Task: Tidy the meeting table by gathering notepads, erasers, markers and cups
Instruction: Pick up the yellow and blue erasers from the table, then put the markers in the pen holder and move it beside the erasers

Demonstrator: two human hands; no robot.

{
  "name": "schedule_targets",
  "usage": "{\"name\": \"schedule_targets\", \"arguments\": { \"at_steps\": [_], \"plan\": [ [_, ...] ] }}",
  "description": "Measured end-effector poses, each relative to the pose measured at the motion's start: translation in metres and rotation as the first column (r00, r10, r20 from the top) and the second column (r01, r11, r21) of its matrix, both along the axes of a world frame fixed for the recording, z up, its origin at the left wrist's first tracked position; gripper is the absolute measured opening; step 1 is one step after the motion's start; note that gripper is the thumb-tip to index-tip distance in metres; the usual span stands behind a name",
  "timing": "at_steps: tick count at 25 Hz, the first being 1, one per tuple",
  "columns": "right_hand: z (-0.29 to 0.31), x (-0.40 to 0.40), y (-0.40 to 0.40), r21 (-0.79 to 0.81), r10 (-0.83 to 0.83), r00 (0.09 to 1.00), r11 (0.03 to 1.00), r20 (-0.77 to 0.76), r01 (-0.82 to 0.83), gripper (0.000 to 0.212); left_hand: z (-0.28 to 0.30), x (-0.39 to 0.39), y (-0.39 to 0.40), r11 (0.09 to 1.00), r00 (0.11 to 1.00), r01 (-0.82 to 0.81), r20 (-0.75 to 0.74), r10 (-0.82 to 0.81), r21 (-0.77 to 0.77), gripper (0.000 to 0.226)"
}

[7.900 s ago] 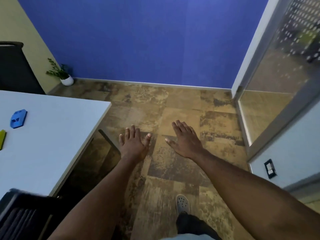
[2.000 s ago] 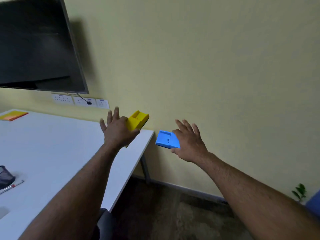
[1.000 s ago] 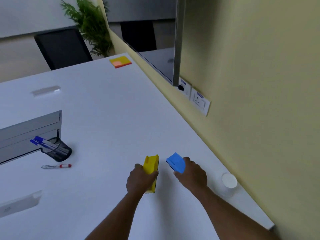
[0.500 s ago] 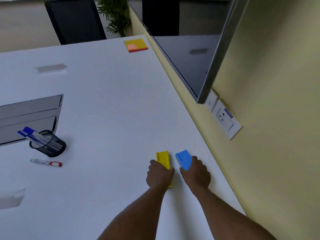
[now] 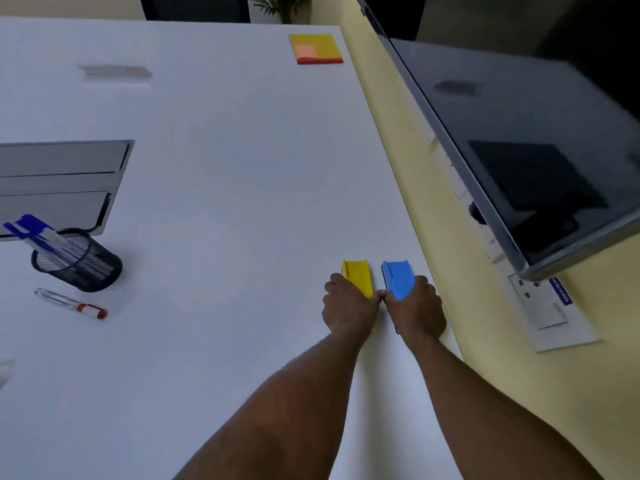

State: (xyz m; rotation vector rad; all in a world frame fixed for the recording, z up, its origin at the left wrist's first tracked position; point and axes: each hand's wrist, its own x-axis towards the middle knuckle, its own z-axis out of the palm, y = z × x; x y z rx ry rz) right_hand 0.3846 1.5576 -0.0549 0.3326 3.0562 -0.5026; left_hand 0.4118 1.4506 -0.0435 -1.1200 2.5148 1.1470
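A smooth matt white bench (image 5: 214, 174) is seen; a black wire-mesh metal pen cup (image 5: 81, 261); yellow (image 5: 357, 275) and blue plastic erasers (image 5: 398, 277).

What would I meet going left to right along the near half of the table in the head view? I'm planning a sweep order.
Red-capped marker → black mesh pen cup → left hand on the yellow eraser → right hand on the blue eraser.

Head-worn camera, looking steeply down, close over white table (image 5: 214, 174)
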Motion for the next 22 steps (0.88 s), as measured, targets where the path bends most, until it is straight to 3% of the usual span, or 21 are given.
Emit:
{"name": "schedule_targets", "arguments": {
  "at_steps": [7, 11, 13, 17, 22],
  "plan": [
    [-0.002, -0.009, -0.003, -0.014, -0.030, 0.999, 0.999, -0.039, 0.030, 0.087, -0.001, -0.012, -0.008, 0.999, 1.000, 0.017, 0.005, -0.017, 0.033, 0.094],
    [0.010, 0.029, -0.008, -0.058, -0.055, 0.952, 0.998, -0.301, 0.040, 0.078, -0.002, 0.032, -0.033, 0.998, 0.999, -0.054, 0.004, 0.054, 0.037, 0.096],
    [0.016, 0.063, -0.020, -0.065, 0.045, 0.925, 0.995, -0.377, -0.075, 0.071, 0.000, 0.070, -0.052, 0.999, 1.000, 0.023, 0.002, -0.023, -0.023, 0.086],
    [0.016, 0.145, -0.065, -0.059, 0.386, 0.894, 0.911, -0.227, -0.409, 0.070, 0.011, 0.150, -0.099, 0.942, 0.953, 0.300, 0.003, -0.304, -0.150, 0.056],
    [0.014, 0.232, -0.115, -0.161, 0.625, 0.778, 0.762, -0.069, -0.627, 0.069, 0.023, 0.258, -0.158, 0.905, 0.955, 0.270, -0.029, -0.295, -0.328, 0.037]
  ]
}}
